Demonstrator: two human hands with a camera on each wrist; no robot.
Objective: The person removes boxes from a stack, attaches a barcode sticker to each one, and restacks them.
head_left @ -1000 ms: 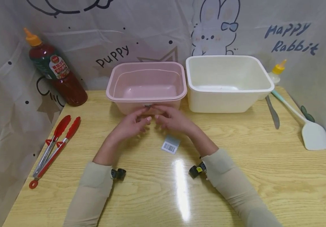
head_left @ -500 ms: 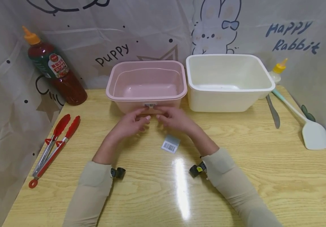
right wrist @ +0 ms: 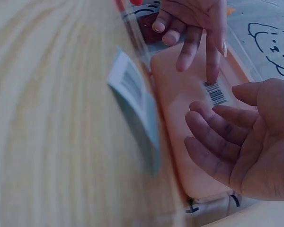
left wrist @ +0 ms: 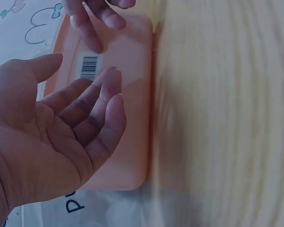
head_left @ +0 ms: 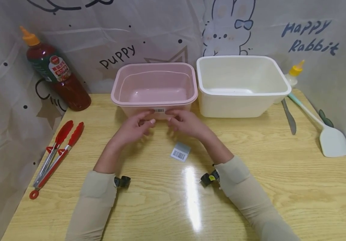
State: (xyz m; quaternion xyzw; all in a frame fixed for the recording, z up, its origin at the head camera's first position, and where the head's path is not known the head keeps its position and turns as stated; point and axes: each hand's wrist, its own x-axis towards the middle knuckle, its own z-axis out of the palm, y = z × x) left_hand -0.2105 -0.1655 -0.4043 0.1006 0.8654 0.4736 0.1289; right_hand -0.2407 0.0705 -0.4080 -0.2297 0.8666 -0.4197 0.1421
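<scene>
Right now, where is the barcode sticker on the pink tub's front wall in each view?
Head: barcode sticker at centre, just under the pink tub rim, between both hands' fingertips.
Left wrist: upper left, above the left hand.
Right wrist: right of centre, above the right hand.
Shared landmark: the tub's pink front wall.

Two tubs (head_left: 154, 87) (head_left: 241, 85) stand side by side at the tabletop's (head_left: 251, 174) far edge; tongs (head_left: 57, 152) lie near its left edge, a spatula (head_left: 326, 134) near its right.

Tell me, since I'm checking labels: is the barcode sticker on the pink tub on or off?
On: the barcode sticker lies flat against the pink tub wall.
</scene>
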